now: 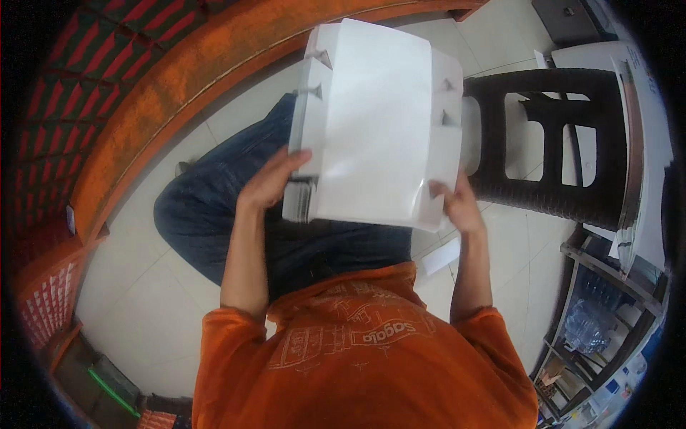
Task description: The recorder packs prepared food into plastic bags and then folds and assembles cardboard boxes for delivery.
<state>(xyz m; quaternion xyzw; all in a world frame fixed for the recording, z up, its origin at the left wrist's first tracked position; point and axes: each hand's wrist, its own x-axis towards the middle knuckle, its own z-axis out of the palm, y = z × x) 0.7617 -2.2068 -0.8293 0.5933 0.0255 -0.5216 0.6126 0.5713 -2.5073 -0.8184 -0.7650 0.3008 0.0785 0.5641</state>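
Note:
Both hands hold up a stack of large whitish sheets (378, 123), some of them translucent at the edges, above my crossed legs in jeans (214, 198). My left hand (272, 177) grips the stack's left edge near its lower corner, with the thumb on top. At the lower right edge my right hand (458, 201) holds it, fingers partly hidden beneath. Dark triangular marks or cutouts show along both sides of the stack. The sheets are slightly blurred, and what lies under them is hidden.
A dark plastic stool (541, 195) stands on the right, close to the stack. A small white piece (440, 257) lies on the tiled floor (155, 300). An orange wooden frame (139, 102) curves along the left and top. A shelf rack (611, 279) with a clear plastic item stands at the lower right.

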